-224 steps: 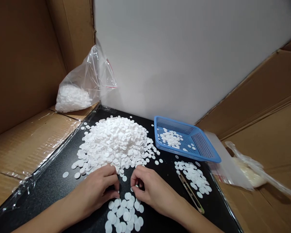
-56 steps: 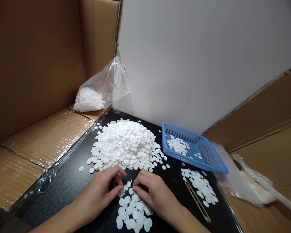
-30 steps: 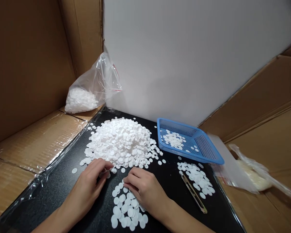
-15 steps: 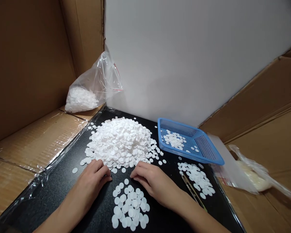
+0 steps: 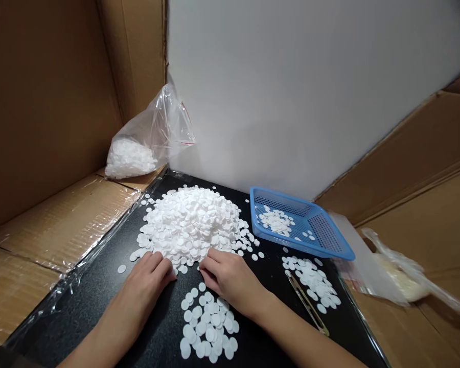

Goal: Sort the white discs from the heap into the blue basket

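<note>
A big heap of small white discs lies on the black mat. My left hand rests at the heap's near edge, fingers flat and together, tips touching the discs. Beside it my right hand lies palm down with its fingertips reaching into the same edge. Both hands look open and hold nothing that I can see. Just in front of my wrists sits a small flat cluster of white discs.
A blue mesh tray holding some discs stands at the right, another patch of discs and metal tweezers before it. A clear bag of discs leans in the far-left corner. Cardboard walls surround the mat; plastic bags lie right.
Both hands left the small near cluster and moved forward to the big heap's edge; the right hand slid left toward the left hand.
</note>
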Tool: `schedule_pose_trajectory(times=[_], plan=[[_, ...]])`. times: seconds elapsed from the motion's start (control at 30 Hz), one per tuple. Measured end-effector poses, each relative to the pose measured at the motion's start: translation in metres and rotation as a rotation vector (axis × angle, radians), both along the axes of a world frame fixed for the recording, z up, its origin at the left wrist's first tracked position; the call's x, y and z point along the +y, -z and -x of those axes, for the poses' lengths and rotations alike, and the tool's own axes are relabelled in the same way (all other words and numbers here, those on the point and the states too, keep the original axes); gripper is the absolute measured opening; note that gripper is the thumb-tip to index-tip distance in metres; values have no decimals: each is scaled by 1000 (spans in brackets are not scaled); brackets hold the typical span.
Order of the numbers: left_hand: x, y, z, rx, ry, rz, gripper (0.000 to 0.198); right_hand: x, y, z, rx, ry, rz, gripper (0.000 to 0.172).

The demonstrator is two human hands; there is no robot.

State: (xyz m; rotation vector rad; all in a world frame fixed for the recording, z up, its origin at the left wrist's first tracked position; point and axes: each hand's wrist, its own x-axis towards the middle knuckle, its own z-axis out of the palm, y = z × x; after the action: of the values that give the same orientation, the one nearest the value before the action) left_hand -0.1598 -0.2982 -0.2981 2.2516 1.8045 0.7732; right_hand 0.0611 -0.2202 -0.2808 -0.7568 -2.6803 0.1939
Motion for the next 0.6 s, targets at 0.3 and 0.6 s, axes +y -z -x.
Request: schedule_pose_trajectory(times=[0.3, 0.6], plan=[[0, -1, -4, 59, 17, -16, 27, -11, -13, -36, 179, 177, 586, 13], [6, -17, -3, 48, 8, 20, 22, -10, -12, -48, 239, 253, 570, 21]])
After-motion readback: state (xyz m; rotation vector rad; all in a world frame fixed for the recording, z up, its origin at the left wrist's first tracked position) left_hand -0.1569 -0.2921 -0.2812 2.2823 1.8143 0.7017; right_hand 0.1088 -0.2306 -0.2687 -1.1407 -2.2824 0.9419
